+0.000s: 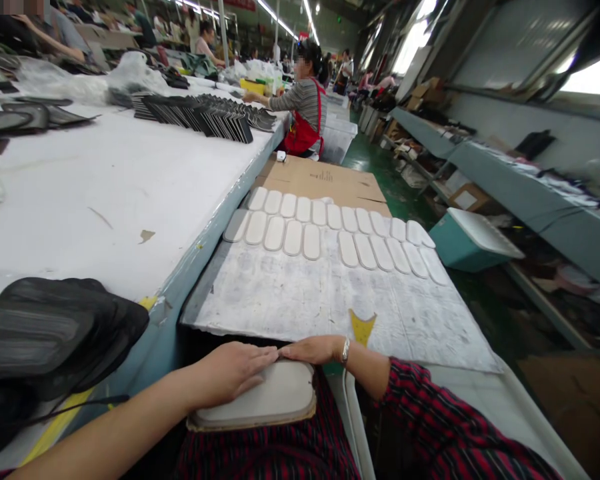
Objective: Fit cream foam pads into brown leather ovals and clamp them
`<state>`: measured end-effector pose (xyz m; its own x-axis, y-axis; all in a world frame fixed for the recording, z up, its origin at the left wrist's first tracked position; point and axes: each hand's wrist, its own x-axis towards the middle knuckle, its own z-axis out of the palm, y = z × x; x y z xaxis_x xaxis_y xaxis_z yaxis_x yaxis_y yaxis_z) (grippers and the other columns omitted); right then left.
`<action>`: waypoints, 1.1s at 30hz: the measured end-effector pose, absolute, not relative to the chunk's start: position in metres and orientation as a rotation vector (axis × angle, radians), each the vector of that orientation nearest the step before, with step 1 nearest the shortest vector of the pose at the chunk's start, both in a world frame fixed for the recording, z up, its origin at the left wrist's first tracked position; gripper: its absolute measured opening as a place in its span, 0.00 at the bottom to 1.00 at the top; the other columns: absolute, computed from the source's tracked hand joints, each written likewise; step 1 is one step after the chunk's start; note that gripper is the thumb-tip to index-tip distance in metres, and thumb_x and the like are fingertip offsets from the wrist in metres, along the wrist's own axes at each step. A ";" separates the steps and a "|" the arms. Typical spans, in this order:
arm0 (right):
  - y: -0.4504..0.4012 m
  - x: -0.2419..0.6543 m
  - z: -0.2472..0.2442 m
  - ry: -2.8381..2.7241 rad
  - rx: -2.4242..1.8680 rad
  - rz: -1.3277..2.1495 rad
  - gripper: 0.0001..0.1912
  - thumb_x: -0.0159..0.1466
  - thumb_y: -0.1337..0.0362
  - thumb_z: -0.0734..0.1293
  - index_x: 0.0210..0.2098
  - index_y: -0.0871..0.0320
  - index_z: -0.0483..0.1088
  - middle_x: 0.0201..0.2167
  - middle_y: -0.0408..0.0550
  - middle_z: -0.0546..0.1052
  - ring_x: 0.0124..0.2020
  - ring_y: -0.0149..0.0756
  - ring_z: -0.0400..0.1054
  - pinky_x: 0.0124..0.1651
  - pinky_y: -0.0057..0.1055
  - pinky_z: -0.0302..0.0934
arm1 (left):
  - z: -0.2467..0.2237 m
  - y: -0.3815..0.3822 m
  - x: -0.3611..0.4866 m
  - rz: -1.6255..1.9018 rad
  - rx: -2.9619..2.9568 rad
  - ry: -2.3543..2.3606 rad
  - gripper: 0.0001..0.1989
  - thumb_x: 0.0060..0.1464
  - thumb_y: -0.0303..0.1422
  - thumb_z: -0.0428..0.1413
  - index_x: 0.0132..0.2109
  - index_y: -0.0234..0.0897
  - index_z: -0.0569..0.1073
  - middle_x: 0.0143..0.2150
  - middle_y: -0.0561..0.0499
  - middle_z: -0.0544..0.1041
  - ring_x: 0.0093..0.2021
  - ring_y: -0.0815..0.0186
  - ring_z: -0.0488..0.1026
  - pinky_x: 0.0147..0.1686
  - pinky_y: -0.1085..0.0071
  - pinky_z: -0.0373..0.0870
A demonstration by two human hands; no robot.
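Observation:
On my lap lies a white rounded-rectangular pad with a brownish edge; whether it is one piece or a stack I cannot tell. My left hand rests flat across its far left part, fingers stretched out together. At the pad's far edge is my right hand, fingers extended toward the left fingertips and nearly meeting them. Beyond my hands, a pale board carries two rows of similar white oval pieces. Near its front edge lies a yellow forked scrap, close to my right wrist.
A long white table runs along the left, bearing black shaped pieces nearby and a fanned row of dark pieces farther off. Behind the board lies cardboard. A person in a red apron sits beyond. A teal bin stands right.

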<state>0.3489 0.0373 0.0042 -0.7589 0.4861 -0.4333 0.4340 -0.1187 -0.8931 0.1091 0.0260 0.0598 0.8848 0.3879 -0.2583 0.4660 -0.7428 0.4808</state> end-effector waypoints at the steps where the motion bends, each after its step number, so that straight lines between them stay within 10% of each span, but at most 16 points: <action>1: 0.038 0.347 0.007 -2.137 -0.960 2.071 0.29 0.60 0.42 0.55 0.49 0.54 0.70 0.52 0.43 0.70 0.56 0.33 0.59 0.60 0.28 0.48 | 0.058 0.024 0.110 -0.191 2.543 0.605 0.24 0.58 0.34 0.47 0.61 0.38 0.58 0.60 0.45 0.64 0.55 0.58 0.66 0.52 0.63 0.64; 20: 0.046 0.339 0.005 -1.222 -0.887 2.601 0.34 0.62 0.41 0.51 0.50 0.62 0.68 0.54 0.54 0.67 0.58 0.40 0.57 0.62 0.38 0.42 | 0.054 0.031 0.069 0.028 2.144 0.876 0.24 0.48 0.34 0.56 0.54 0.44 0.68 0.53 0.51 0.72 0.52 0.60 0.69 0.52 0.67 0.62; 33: 0.056 0.298 0.022 -2.139 -1.086 2.251 0.27 0.59 0.44 0.59 0.51 0.51 0.68 0.54 0.42 0.68 0.54 0.36 0.61 0.58 0.32 0.49 | 0.050 0.025 0.042 0.128 1.868 0.940 0.22 0.48 0.34 0.57 0.52 0.41 0.69 0.52 0.50 0.73 0.51 0.63 0.70 0.53 0.65 0.63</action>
